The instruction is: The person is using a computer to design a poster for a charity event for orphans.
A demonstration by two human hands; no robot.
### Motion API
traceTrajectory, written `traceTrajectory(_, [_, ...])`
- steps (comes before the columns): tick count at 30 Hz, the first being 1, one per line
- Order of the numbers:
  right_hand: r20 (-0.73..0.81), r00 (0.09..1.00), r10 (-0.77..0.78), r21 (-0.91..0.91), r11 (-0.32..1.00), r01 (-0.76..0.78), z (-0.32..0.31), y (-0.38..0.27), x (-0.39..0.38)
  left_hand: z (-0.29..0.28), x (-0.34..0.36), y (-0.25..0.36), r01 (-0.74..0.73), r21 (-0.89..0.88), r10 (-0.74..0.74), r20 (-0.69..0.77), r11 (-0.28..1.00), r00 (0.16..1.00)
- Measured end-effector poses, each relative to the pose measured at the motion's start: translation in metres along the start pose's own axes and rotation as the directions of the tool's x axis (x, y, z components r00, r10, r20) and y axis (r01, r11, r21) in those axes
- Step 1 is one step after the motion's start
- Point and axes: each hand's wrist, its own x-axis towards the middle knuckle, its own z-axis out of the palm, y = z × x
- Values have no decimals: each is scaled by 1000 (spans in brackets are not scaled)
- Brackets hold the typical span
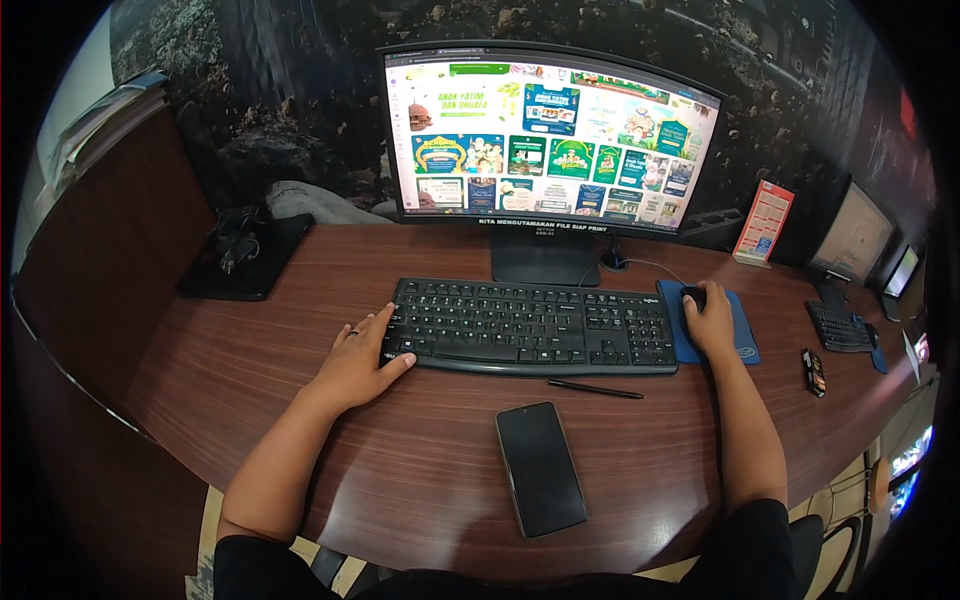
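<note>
Two hands: left hand [358, 362] on keyboard [530, 325], right hand [712, 322] on mouse [693, 294].

Mouse [693, 295] mostly hidden under right hand [712, 318]; far-right screens [855, 235] cut by rim, content too small.

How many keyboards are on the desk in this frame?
2. One black keyboard sits before the monitor, with the left hand at its left end. A second keyboard lies at the far right; others may be hidden beyond the edge.
</note>
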Motion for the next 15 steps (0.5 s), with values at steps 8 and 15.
traceTrajectory(8, [-6,1000,-25,-15,1000,24,3,0,-1,0,0,0,19,-27,-19,-4,999,1000])
traceTrajectory(15, [-40,999,-17,10,1000,17,2,-1,-2,1,1,-1,8,-21,-8,-11,1000,1000])
